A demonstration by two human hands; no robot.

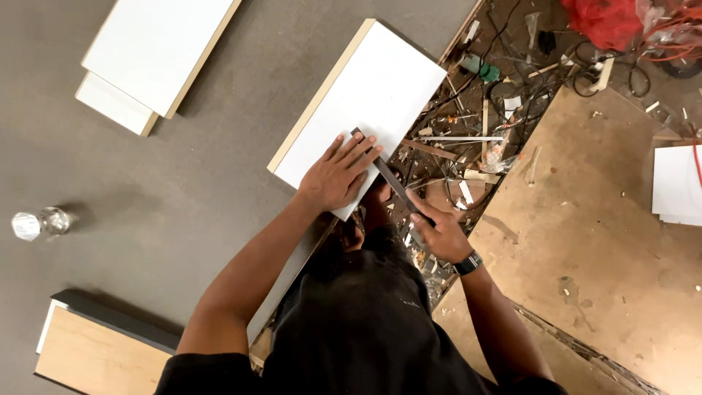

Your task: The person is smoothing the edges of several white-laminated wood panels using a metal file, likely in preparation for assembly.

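Observation:
A white laminated board point(373, 88) with a pale wooden edge lies tilted on the floor in front of me. My left hand point(338, 172) presses flat on its near corner, fingers spread. A dark metal ruler or square point(387, 175) lies across that corner, running from under my left fingertips toward my right hand. My right hand point(437, 230), with a dark watch on the wrist, grips the ruler's lower end just off the board's edge.
Two stacked white boards point(146, 58) lie at top left, a clear plastic bottle point(40, 223) at left, a wood-faced panel point(95, 351) at bottom left. Scraps, cables and offcuts point(475, 117) litter the gap beside a brown sheet point(607, 234). A red bag point(607, 20) sits at top right.

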